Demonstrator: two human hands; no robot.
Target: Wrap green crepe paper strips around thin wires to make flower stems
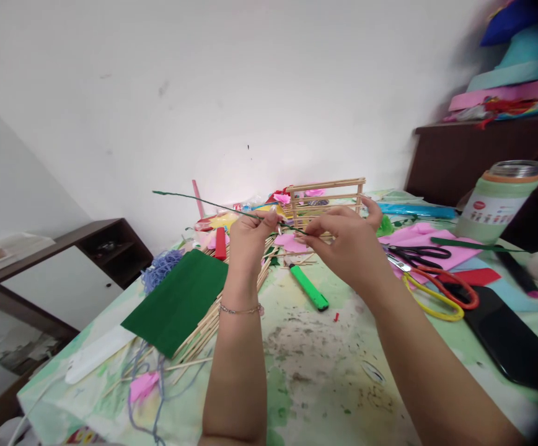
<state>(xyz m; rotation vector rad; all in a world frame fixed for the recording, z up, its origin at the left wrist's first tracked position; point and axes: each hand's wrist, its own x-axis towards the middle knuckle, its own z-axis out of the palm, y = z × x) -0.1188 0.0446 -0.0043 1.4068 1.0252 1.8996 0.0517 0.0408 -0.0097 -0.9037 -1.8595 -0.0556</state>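
My left hand (246,236) is closed around a thin green-wrapped stem (189,198) that sticks out up and to the left. My right hand (348,238) pinches the same stem at its right end, fingers pressed together. Both hands hover above the table (315,365), in front of a small frame of wooden sticks (327,197). A bracelet sits on my left wrist.
A green felt sheet (178,300) lies over a pile of wooden sticks (204,328) at left. A green marker (309,288), several scissors (429,272), pink paper (418,238), a black phone (511,337) and a bottle (501,201) lie to the right. Dark shelves stand on both sides.
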